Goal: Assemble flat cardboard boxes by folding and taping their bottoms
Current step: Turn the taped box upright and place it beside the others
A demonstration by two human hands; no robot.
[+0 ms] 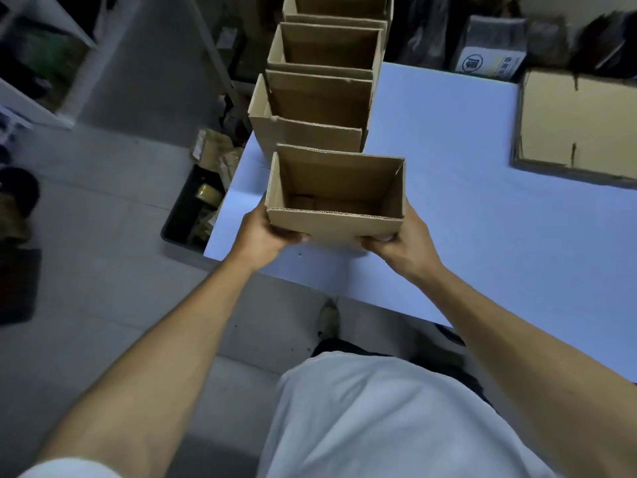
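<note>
While both of your hands hold it, the open cardboard box [336, 198] sits upright at the near left corner of the pale worktop [465, 188], its mouth facing up. Your left hand [263, 236] has its grip curled around the box's lower left corner, and your right hand [400, 243] has its grip curled around the lower right corner, fingers tucked beneath the near wall. Whether the box's bottom touches the worktop or hangs just above it cannot be told.

No print or brand shows on the held box. Just beyond your grips, a row of assembled boxes [320, 98] runs away from you along the worktop's left edge, all open-topped and unmarked. Far to the right of your right grip lies a stack of flat cardboard [579, 125], also plain. Beyond that, at the worktop's far edge, a grey parcel [489, 50] carries a white label with a round emblem and small print, too blurred to read.

Left of your left grip, down on the grey floor [103, 219], a dark bin [193, 208] holds brownish items that are too dim to make out. Your white shirt [372, 419] fills the lower frame, and a shoe [329, 317] shows beneath the worktop's near edge. White shelving [44, 98] stands blurred at far left.
</note>
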